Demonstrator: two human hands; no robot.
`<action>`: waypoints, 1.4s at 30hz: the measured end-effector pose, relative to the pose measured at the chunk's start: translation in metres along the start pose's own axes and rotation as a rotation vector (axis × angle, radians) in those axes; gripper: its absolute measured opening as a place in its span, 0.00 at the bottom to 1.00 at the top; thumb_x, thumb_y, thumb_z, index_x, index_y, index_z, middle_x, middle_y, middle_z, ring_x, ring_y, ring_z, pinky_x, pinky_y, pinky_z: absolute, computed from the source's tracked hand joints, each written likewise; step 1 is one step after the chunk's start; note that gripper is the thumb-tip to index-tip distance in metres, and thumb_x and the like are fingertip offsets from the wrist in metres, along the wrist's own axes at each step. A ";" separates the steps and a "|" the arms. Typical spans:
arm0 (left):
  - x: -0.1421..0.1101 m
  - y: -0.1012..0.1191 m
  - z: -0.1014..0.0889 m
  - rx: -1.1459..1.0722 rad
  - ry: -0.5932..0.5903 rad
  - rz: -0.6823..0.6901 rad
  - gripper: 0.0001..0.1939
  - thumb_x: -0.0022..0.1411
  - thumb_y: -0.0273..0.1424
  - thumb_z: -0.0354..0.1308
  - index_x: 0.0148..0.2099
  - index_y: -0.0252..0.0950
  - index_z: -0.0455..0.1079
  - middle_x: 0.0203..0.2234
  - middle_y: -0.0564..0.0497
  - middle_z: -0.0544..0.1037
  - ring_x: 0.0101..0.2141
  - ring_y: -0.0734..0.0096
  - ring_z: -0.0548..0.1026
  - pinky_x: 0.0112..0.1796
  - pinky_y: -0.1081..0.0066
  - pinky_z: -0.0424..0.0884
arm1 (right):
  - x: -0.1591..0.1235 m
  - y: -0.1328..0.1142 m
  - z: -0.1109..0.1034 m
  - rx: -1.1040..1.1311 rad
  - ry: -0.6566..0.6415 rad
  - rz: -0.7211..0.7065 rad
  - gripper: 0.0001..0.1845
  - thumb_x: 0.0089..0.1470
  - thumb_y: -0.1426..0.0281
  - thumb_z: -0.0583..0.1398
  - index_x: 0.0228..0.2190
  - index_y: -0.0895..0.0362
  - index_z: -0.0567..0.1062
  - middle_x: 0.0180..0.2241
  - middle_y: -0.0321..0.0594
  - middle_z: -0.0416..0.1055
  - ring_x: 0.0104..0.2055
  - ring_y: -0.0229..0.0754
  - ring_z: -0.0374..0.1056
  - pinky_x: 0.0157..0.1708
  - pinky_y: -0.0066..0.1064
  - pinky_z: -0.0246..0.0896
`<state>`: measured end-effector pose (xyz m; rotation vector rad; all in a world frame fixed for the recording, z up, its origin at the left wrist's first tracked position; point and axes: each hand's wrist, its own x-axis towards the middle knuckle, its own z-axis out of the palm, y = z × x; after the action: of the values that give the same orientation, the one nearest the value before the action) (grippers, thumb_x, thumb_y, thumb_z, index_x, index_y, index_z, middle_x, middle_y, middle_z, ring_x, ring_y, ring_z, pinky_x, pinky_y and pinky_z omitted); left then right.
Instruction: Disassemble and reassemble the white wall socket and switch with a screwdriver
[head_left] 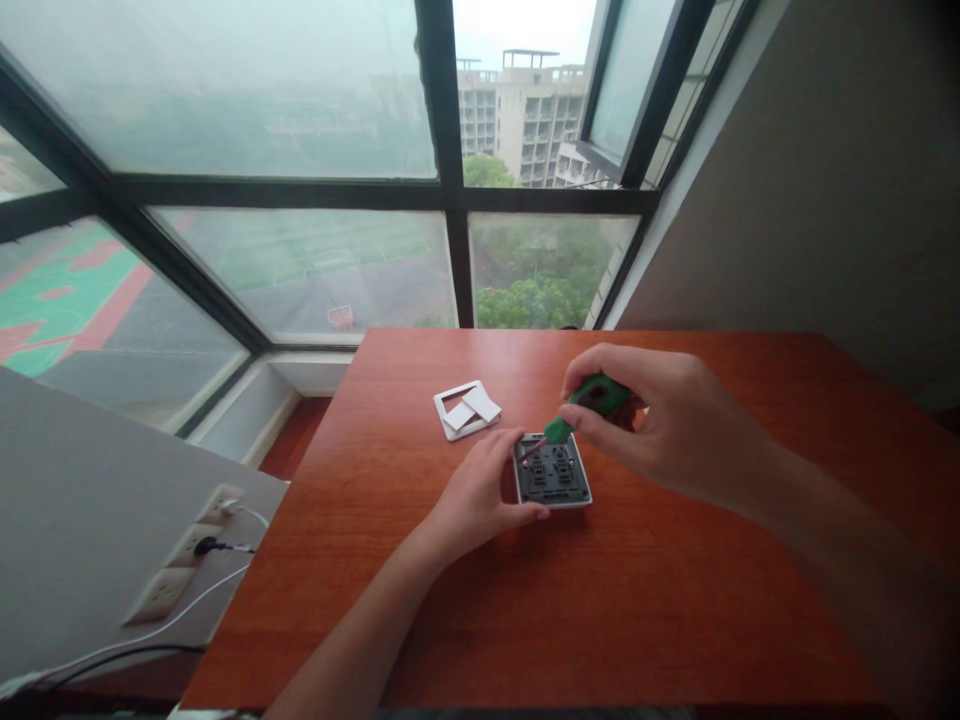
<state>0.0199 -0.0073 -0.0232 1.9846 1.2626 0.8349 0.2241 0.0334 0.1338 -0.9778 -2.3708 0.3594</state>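
Note:
A dark grey switch module [553, 472] with a pale rim lies flat on the reddish-brown table [600, 600]. My left hand [480, 495] grips its left edge, thumb at the near corner and fingers curled along the top. My right hand [652, 420] is closed round a green-handled screwdriver [589, 405], whose tip points down-left onto the module's upper left corner. A white frame with loose white cover pieces [466, 408] lies on the table just behind my left hand.
The table's far edge meets a large window with dark frames. A grey wall stands to the right. At lower left, a wall panel carries sockets [187, 550] with white and black cables [150, 630] plugged in.

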 end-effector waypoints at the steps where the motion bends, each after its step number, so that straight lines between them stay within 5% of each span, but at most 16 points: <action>1: 0.000 0.000 0.000 -0.005 -0.002 -0.002 0.45 0.46 0.37 0.72 0.63 0.40 0.55 0.59 0.42 0.64 0.58 0.52 0.63 0.58 0.54 0.61 | 0.000 0.000 -0.001 -0.005 0.000 0.010 0.05 0.51 0.72 0.61 0.33 0.56 0.71 0.27 0.33 0.71 0.26 0.34 0.65 0.26 0.27 0.57; 42: 0.000 0.001 0.000 0.004 -0.002 -0.007 0.45 0.47 0.37 0.72 0.63 0.39 0.56 0.59 0.42 0.64 0.59 0.52 0.62 0.59 0.54 0.60 | -0.001 0.000 0.001 0.000 -0.023 0.004 0.05 0.52 0.72 0.60 0.34 0.56 0.71 0.29 0.35 0.72 0.27 0.35 0.66 0.27 0.26 0.58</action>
<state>0.0199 -0.0074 -0.0224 1.9822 1.2705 0.8272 0.2242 0.0325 0.1328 -0.9839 -2.3895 0.3746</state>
